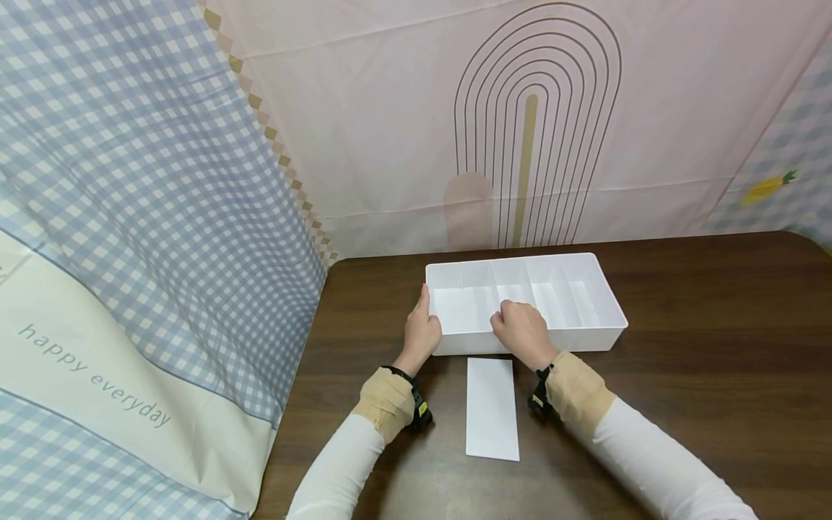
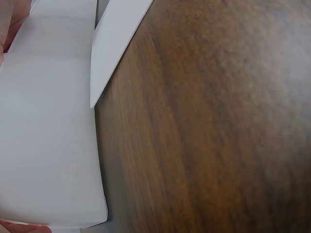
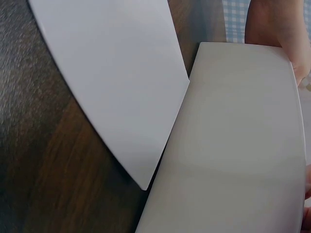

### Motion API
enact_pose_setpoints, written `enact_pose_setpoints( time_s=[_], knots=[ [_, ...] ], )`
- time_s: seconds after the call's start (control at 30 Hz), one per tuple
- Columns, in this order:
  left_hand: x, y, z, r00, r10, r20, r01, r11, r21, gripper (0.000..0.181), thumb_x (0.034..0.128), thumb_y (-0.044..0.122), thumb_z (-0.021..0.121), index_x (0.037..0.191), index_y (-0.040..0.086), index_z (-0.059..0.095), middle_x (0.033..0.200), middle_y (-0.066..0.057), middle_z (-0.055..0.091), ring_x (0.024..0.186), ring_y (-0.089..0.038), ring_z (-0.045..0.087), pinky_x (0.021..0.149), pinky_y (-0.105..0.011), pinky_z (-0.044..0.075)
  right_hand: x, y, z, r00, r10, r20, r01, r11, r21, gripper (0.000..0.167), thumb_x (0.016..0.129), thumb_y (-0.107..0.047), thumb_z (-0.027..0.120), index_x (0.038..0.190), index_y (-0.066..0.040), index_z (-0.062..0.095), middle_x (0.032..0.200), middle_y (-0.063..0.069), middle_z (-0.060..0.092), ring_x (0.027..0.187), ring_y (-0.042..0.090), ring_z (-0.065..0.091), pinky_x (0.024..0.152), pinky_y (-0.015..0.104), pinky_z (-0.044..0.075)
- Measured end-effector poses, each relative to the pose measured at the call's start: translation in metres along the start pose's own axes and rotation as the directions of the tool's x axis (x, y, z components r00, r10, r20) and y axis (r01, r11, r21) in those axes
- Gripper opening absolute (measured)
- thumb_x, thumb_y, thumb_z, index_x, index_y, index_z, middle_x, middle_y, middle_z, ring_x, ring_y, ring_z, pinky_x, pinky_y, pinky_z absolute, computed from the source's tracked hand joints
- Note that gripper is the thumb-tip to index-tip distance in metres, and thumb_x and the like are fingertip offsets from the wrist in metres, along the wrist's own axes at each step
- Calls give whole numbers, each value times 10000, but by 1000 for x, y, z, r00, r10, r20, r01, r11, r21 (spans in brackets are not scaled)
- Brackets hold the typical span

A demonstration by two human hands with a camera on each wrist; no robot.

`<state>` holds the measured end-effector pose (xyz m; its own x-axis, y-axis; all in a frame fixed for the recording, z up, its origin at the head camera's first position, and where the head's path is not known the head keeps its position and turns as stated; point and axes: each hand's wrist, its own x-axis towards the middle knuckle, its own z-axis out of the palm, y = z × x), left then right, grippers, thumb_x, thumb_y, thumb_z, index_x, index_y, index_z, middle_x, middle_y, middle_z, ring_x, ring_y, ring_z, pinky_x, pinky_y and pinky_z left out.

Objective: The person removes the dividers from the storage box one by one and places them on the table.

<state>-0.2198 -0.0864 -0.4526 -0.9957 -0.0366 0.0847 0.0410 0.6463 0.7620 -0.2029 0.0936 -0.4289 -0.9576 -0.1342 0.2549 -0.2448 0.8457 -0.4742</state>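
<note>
Up against both hands sits the box, stretching out past the right one. Left hand has fingers mostly straight along the box's end, more bracing than clamping I'd say. Right hand is curled over the front rim; can't tell if it's got one of the dividers too. What'd worry me: a hard tug there, with just that flat left hand steadying, could swing the box round. Panel lies between the wrists, right by the box, so dragging it closer would probably shove or trap it.
</note>
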Motion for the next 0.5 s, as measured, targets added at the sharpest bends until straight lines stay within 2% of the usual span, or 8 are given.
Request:
enact_pose_setpoints(
  time_s=[0.13, 0.27, 0.37, 0.4, 0.5],
  knots=[
    [0, 0, 0, 1000, 2, -3, -2, 1000, -1, 632, 814, -10, 304, 1420, 87, 156, 1434, -91, 269, 1133, -280, 461, 961, -376, 365, 0, 0, 0, 1000, 4, 4, -4, 1000, 3, 334, 798, -73, 465, 514, -130, 298, 456, -24, 257, 424, 120, 223, 402, 237, 196],
    [0, 0, 0, 1000, 1, 4, -1, 1000, 5, 634, 813, -13, 302, 1421, 88, 155, 1434, -92, 268, 864, -288, 541, 897, -366, 396, 1, 1, 0, 1000, 10, 4, -10, 1000, 6, 327, 800, -84, 464, 520, -130, 302, 459, -24, 261, 426, 122, 232, 405, 239, 199],
    [0, 0, -1, 1000, 0, 10, 0, 1000, 4, 635, 813, -13, 299, 1422, 89, 154, 1436, -92, 265, 607, -227, 446, 860, -361, 399, 1, 1, 0, 1000, 9, -4, -9, 1000, 11, 328, 801, -88, 466, 521, -129, 301, 459, -25, 259, 429, 124, 230, 408, 240, 196],
    [0, 0, -1, 1000, 1, 9, -1, 1000, 1, 634, 812, -13, 300, 1421, 87, 156, 1435, -93, 267, 584, -213, 423, 862, -362, 399, 1, 1, 0, 1000, 8, -7, -8, 1000, 12, 328, 800, -87, 466, 520, -129, 301, 459, -24, 257, 430, 124, 228, 409, 240, 194],
    [0, 0, -1, 1000, 3, 5, -3, 1000, 2, 630, 814, -9, 299, 1421, 83, 159, 1434, -94, 270, 633, -221, 462, 907, -365, 389, 0, 1, 0, 1000, 2, -17, -1, 1000, 10, 330, 798, -87, 472, 518, -128, 304, 457, -24, 258, 430, 125, 229, 411, 240, 193]
  ],
)
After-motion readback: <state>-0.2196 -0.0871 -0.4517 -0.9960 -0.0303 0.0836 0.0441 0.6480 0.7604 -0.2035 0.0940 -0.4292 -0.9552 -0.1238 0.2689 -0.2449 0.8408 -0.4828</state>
